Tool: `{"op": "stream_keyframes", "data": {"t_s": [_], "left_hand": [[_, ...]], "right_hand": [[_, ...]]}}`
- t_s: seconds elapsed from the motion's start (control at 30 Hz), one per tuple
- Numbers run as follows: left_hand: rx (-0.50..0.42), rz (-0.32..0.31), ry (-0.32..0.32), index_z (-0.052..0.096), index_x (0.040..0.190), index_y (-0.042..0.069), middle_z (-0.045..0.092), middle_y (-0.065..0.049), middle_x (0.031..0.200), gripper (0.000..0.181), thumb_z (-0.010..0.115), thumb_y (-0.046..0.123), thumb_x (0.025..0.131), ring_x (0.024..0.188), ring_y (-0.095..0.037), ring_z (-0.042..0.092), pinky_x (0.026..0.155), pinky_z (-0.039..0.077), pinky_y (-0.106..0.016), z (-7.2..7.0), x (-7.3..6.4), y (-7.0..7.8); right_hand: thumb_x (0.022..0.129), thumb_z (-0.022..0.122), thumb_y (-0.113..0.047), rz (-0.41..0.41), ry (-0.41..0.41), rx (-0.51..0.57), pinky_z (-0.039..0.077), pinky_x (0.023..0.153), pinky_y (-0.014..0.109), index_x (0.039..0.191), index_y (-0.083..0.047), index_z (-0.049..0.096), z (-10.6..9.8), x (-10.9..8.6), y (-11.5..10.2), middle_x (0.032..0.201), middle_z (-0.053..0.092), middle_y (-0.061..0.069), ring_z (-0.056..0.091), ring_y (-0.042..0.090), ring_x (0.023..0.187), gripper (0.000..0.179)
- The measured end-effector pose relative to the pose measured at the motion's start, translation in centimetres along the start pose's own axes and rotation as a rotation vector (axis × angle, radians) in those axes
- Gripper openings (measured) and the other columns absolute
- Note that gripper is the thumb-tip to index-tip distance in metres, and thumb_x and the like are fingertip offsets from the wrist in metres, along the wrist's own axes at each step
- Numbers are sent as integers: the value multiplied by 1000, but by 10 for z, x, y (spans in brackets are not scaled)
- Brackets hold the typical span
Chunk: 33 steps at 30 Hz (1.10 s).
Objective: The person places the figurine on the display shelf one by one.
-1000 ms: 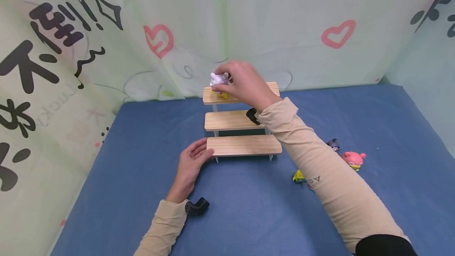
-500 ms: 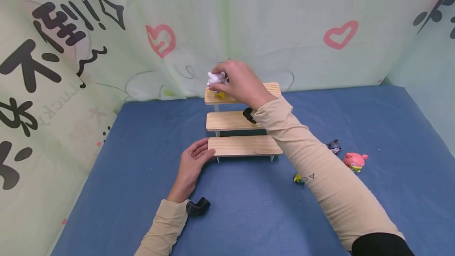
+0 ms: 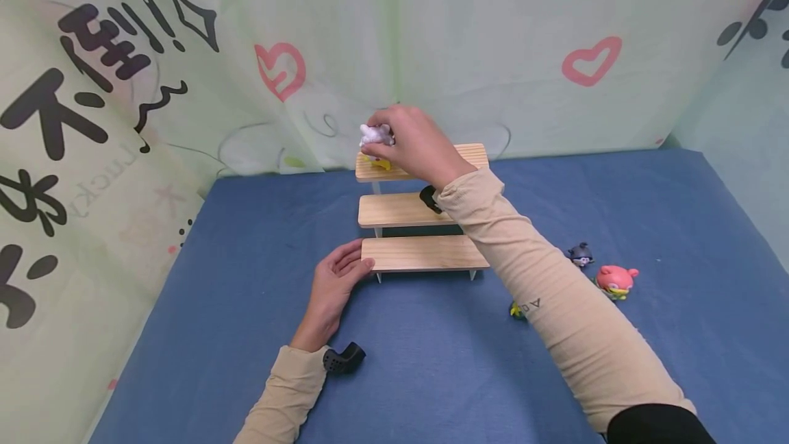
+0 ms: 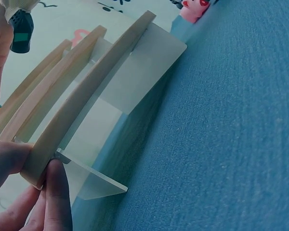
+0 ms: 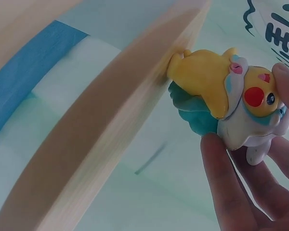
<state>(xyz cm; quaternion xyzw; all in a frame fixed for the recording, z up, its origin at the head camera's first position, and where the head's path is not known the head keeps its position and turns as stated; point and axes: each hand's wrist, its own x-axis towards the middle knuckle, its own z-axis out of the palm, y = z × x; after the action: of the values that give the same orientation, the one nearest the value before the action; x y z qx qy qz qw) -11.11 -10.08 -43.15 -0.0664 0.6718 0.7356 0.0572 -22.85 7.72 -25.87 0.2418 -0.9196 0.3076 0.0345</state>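
A three-tier display stand has wooden shelves [image 3: 425,252] on pale, clear-looking supports [image 4: 139,72]. At its lowest shelf, my left hand [image 3: 331,293] pinches the left end between thumb and fingers, as the left wrist view also shows. My right hand [image 3: 422,142] grips a small yellow figurine [image 5: 202,72] by its white hooded head. The figurine has red cheeks and a teal part behind it. Its feet touch the top shelf [image 5: 101,110] near the left end. In the head view mostly the white hood [image 3: 376,135] shows; fingers cover part of it.
Right of the stand on the blue cloth [image 3: 419,362] are a pink figurine [image 3: 614,279], a dark grey one [image 3: 580,254] and a yellow-green one [image 3: 516,310], partly behind my right sleeve. A printed curtain [image 3: 468,53] hangs close behind the stand.
My right hand has shifted slightly left along the top shelf with the figurine. The left hand has kept its grip on the lowest shelf. The head view has shifted a little.
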Motion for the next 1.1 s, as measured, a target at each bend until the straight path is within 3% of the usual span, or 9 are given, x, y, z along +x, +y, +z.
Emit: {"op": "stream_keyframes", "data": {"t_s": [0.7, 1.1], "left_hand": [[-4, -1, -8, 58, 133, 3, 64, -17, 127, 47, 74, 5, 89, 102, -17, 67, 85, 59, -25, 1, 0, 0], [3, 1, -4, 57, 133, 2, 63, -18, 127, 48, 73, 4, 89, 102, -16, 68, 85, 59, -25, 0, 1, 0]], "right_hand": [[92, 73, -31, 37, -34, -31, 52, 88, 37, 126, -4, 64, -2, 2, 1, 118, 65, 11, 59, 24, 101, 44], [92, 72, -33, 3, -19, -70, 50, 92, 38, 125, -5, 64, -1, 1, 2, 122, 61, 11, 55, 25, 106, 45]]}}
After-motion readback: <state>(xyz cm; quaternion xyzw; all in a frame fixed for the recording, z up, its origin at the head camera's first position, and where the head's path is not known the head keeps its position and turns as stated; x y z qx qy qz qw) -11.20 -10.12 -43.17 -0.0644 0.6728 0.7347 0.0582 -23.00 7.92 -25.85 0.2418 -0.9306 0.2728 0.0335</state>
